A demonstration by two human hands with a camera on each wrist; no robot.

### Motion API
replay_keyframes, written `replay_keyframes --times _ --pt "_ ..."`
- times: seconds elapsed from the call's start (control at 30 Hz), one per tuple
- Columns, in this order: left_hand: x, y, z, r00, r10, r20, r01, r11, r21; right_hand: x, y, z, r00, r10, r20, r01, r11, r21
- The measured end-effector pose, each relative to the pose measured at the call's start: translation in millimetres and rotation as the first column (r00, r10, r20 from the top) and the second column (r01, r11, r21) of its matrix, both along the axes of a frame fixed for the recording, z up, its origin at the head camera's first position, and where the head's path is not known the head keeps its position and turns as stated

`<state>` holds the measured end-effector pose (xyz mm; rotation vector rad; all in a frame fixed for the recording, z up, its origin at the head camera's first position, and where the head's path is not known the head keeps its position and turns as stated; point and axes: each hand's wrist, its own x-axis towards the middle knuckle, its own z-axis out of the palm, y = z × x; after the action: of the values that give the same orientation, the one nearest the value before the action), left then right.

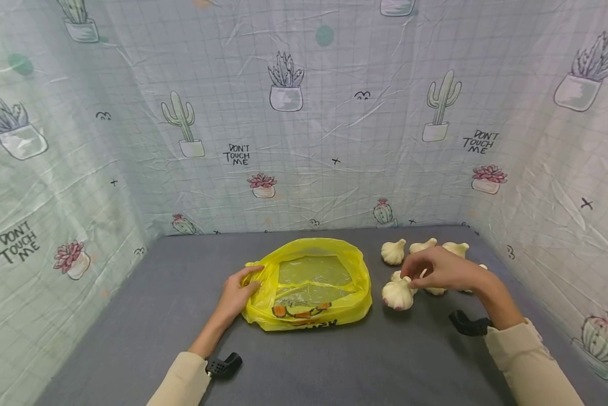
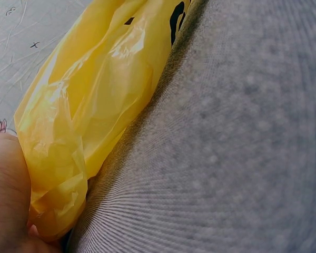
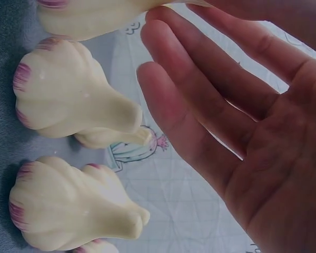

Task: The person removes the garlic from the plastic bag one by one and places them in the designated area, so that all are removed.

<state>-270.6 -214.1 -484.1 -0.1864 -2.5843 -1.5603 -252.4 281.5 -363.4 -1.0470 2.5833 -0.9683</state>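
Note:
A yellow plastic bag (image 1: pixel 260 299) lies on the grey tabletop with its mouth spread wide. My left hand (image 1: pixel 236 293) grips the bag's left edge, the thumb on the near side; in the left wrist view the crumpled bag (image 2: pixel 110 95) runs up from beside the thumb. Just right of the bag, my right hand (image 1: pixel 443 270) pinches a garlic bulb (image 1: pixel 398 295) by its stem. That bulb (image 3: pixel 89 18) shows at the top of the right wrist view, the other fingers extended past it. Whether it touches the table is unclear.
Several more garlic bulbs (image 1: pixel 393 252) sit at the right of the table (image 1: pixel 182 270), partly hidden by my right hand. A cactus-printed curtain (image 1: pixel 304 141) stands behind and along both sides.

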Motion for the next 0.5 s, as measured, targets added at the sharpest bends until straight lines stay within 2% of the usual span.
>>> replay_keyframes --times 0.23,0.5 --pt "-1.2 -0.8 0.5 1.000 0.004 -0.008 -0.004 1.000 -0.014 -3.1 -0.6 -2.9 0.999 0.022 0.048 -0.024 0.999 0.046" --pt "-0.7 1.2 0.2 1.000 0.007 -0.005 -0.007 1.000 -0.006 -1.1 0.1 -4.9 0.993 0.050 0.107 -0.055 0.998 0.041"
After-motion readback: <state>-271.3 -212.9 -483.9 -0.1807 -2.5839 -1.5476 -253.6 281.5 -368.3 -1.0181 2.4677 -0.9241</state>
